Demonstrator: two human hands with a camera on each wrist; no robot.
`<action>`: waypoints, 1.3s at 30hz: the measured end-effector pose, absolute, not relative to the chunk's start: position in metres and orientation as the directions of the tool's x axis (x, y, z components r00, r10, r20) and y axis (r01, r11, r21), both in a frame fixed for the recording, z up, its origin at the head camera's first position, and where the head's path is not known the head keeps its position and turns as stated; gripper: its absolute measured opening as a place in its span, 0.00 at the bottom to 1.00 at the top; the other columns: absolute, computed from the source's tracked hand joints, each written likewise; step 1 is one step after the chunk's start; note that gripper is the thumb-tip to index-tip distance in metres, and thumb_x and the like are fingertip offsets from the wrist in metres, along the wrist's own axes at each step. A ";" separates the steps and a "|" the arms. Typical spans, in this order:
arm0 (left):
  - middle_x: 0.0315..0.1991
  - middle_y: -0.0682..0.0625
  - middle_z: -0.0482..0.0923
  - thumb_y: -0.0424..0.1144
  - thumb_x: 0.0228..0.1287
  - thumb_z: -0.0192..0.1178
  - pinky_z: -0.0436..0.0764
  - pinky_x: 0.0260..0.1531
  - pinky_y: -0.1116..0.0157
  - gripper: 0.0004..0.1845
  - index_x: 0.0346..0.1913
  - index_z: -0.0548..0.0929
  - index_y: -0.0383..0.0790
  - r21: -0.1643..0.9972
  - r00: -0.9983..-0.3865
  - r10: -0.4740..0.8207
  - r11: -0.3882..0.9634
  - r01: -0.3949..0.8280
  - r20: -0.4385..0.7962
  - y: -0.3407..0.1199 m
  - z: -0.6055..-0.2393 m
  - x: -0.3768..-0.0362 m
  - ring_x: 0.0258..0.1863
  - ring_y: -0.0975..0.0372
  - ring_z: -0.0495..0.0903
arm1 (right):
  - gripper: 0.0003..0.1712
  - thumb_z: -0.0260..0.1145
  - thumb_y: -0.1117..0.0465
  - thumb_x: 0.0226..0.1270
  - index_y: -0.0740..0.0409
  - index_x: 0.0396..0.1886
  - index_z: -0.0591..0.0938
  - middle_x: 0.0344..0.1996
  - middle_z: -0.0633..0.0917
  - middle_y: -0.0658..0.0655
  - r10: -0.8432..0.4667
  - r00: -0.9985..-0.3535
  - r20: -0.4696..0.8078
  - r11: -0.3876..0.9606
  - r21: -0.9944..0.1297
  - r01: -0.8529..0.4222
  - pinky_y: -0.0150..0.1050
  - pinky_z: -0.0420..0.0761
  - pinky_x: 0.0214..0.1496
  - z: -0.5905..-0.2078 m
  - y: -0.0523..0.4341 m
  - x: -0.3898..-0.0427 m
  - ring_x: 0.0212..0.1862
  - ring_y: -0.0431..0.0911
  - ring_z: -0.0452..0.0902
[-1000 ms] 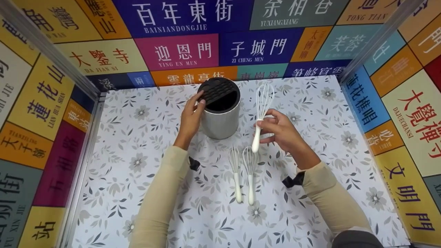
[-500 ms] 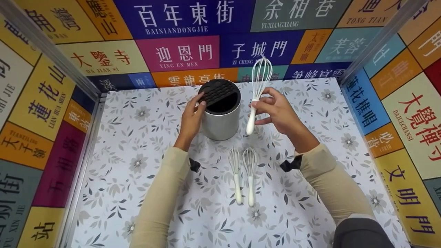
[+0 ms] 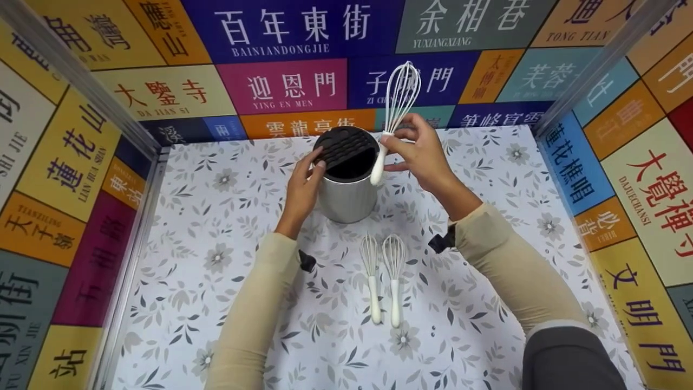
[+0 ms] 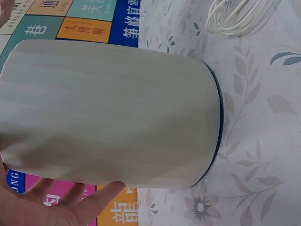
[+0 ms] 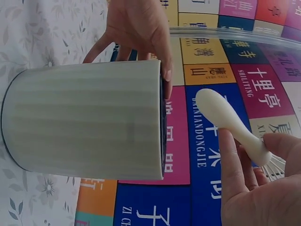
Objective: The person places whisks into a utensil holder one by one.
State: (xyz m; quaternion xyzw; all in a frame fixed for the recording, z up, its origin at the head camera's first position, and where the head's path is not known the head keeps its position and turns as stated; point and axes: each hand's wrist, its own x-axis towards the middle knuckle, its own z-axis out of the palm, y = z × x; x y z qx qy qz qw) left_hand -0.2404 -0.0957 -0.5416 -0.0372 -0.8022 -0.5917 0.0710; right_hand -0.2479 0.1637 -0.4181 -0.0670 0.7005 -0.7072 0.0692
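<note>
My right hand (image 3: 421,151) pinches a white whisk (image 3: 380,162) at the top of its handle, wires pointing up. The handle's end hangs beside the right rim of a pale grey utensil holder (image 3: 346,203). In the right wrist view the whisk's handle (image 5: 218,108) tilts towards the holder's mouth, apart from it. A black ridged insert (image 3: 342,145) covers part of that mouth, and the rest is a dark opening. My left hand (image 3: 303,187) holds the holder by its left side, fingertips at the rim. Its fingers (image 4: 101,200) lie along the wall in the left wrist view.
Two more white whisks, a left one (image 3: 373,295) and a right one (image 3: 395,298), lie side by side in front of the holder on the flower-patterned tabletop (image 3: 216,303). Panels with coloured signs (image 3: 281,81) stand along the back and both sides.
My right hand has carried the whisk upward and leftward, from beside the holder to its right rim. The left hand, the holder and the two lying whisks have stayed in place.
</note>
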 end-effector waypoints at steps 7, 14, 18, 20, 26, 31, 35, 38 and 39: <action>0.73 0.52 0.69 0.54 0.79 0.51 0.71 0.71 0.62 0.23 0.73 0.74 0.59 0.945 -0.989 -0.027 0.300 0.134 0.148 -0.095 -0.542 -0.240 0.74 0.63 0.66 | 0.27 0.73 0.56 0.66 0.57 0.58 0.71 0.44 0.83 0.59 -0.118 -0.992 0.039 -0.005 -0.999 -0.039 0.51 0.90 0.39 -0.423 0.150 -0.262 0.48 0.58 0.85; 0.73 0.52 0.69 0.55 0.79 0.51 0.72 0.71 0.60 0.23 0.73 0.74 0.60 0.942 -0.990 -0.028 0.315 0.119 0.135 -0.095 -0.542 -0.240 0.73 0.62 0.67 | 0.26 0.73 0.54 0.67 0.54 0.57 0.70 0.46 0.84 0.56 -0.098 -0.992 0.074 0.088 -0.993 -0.082 0.48 0.90 0.42 -0.432 0.141 -0.274 0.52 0.56 0.85; 0.73 0.51 0.69 0.55 0.79 0.51 0.72 0.71 0.59 0.23 0.73 0.74 0.60 0.943 -0.991 -0.026 0.310 0.118 0.133 -0.095 -0.541 -0.240 0.73 0.61 0.67 | 0.29 0.72 0.53 0.68 0.58 0.60 0.68 0.47 0.83 0.57 -0.113 -0.991 0.074 0.158 -0.983 -0.091 0.46 0.90 0.45 -0.440 0.138 -0.278 0.51 0.51 0.85; 0.73 0.51 0.69 0.55 0.79 0.51 0.72 0.70 0.59 0.24 0.73 0.74 0.60 0.945 -0.991 -0.026 0.306 0.118 0.132 -0.095 -0.541 -0.240 0.73 0.61 0.68 | 0.30 0.72 0.53 0.68 0.58 0.61 0.69 0.47 0.83 0.57 -0.115 -0.991 0.072 0.188 -0.978 -0.093 0.45 0.90 0.45 -0.444 0.136 -0.278 0.50 0.49 0.86; 0.72 0.51 0.71 0.53 0.79 0.51 0.72 0.70 0.60 0.23 0.72 0.74 0.57 0.941 -0.988 -0.036 0.311 0.133 0.151 -0.095 -0.542 -0.240 0.72 0.61 0.69 | 0.27 0.72 0.57 0.66 0.59 0.60 0.73 0.47 0.85 0.58 -0.110 -0.991 0.074 0.234 -0.967 -0.098 0.41 0.90 0.44 -0.453 0.131 -0.278 0.48 0.47 0.86; 0.72 0.50 0.71 0.52 0.80 0.51 0.71 0.71 0.61 0.23 0.73 0.74 0.55 0.938 -0.986 -0.034 0.313 0.146 0.164 -0.095 -0.542 -0.240 0.72 0.62 0.68 | 0.25 0.73 0.59 0.65 0.61 0.57 0.74 0.47 0.86 0.58 -0.103 -0.990 0.095 0.248 -0.961 -0.118 0.38 0.90 0.43 -0.459 0.131 -0.278 0.49 0.47 0.87; 0.72 0.50 0.71 0.51 0.80 0.52 0.72 0.70 0.61 0.23 0.72 0.75 0.55 0.941 -0.986 -0.040 0.308 0.143 0.163 -0.094 -0.541 -0.240 0.73 0.62 0.68 | 0.22 0.74 0.59 0.65 0.59 0.53 0.75 0.47 0.87 0.59 -0.095 -0.991 0.091 0.261 -0.959 -0.113 0.37 0.89 0.44 -0.460 0.132 -0.278 0.49 0.47 0.86; 0.72 0.50 0.71 0.51 0.79 0.52 0.72 0.70 0.61 0.23 0.72 0.75 0.55 0.941 -0.986 -0.043 0.306 0.141 0.162 -0.094 -0.541 -0.240 0.72 0.62 0.68 | 0.21 0.75 0.57 0.64 0.58 0.51 0.76 0.47 0.88 0.58 -0.089 -0.991 0.101 0.313 -0.941 -0.124 0.37 0.89 0.45 -0.461 0.134 -0.279 0.50 0.47 0.86; 0.72 0.51 0.71 0.51 0.79 0.52 0.72 0.70 0.62 0.23 0.72 0.75 0.55 0.941 -0.986 -0.044 0.307 0.141 0.162 -0.094 -0.541 -0.240 0.72 0.62 0.68 | 0.22 0.75 0.57 0.64 0.57 0.52 0.76 0.47 0.88 0.57 -0.089 -0.990 0.106 0.331 -0.935 -0.129 0.37 0.89 0.46 -0.461 0.134 -0.279 0.50 0.46 0.87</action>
